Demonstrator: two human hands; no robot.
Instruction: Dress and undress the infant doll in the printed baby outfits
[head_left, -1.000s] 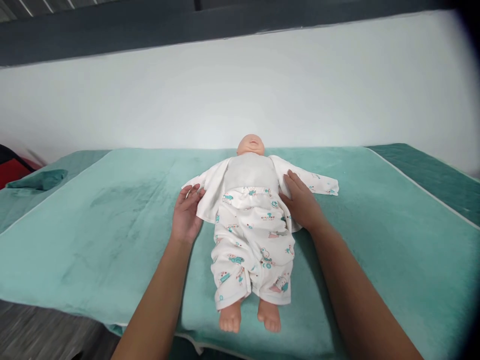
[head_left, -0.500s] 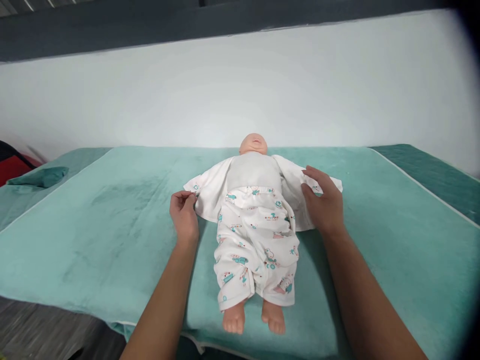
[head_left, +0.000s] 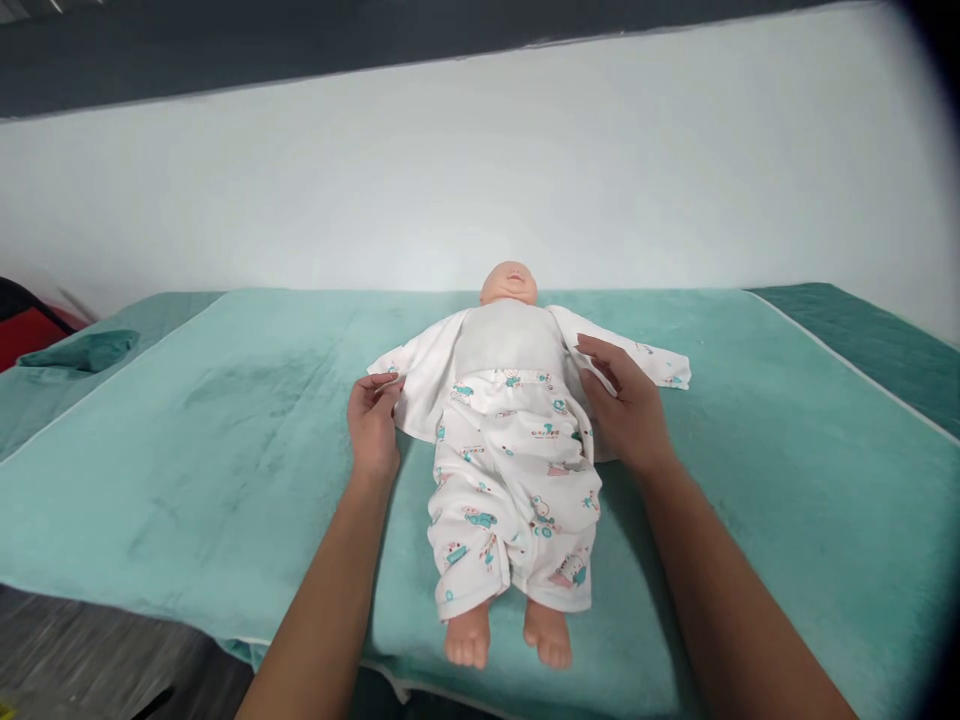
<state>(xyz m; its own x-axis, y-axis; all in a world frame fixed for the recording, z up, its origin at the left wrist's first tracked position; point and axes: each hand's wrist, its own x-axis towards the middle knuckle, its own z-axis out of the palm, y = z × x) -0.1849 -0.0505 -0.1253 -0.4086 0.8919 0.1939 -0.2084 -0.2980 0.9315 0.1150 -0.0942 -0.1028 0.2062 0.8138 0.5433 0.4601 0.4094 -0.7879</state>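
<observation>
A baby doll (head_left: pixel 510 285) lies on its back on a teal towel (head_left: pixel 225 430), feet toward me. It wears white printed trousers (head_left: pixel 514 480) and a white jacket (head_left: pixel 424 370) that lies open, baring the grey chest. My left hand (head_left: pixel 373 425) pinches the left flap of the jacket near the sleeve end. My right hand (head_left: pixel 626 410) rests on the right flap beside the doll's waist, its fingers curled over the cloth. The right sleeve (head_left: pixel 664 365) lies spread out flat on the towel.
A white wall rises just behind the doll's head. A darker green cover (head_left: pixel 862 340) shows under the towel at the right, and a folded green cloth (head_left: pixel 82 350) lies at the far left. The towel's front edge hangs by the doll's feet.
My right hand has slid back inward from the right sleeve to the jacket flap by the waist. My left hand stays at the left flap, its fingers closed on the cloth.
</observation>
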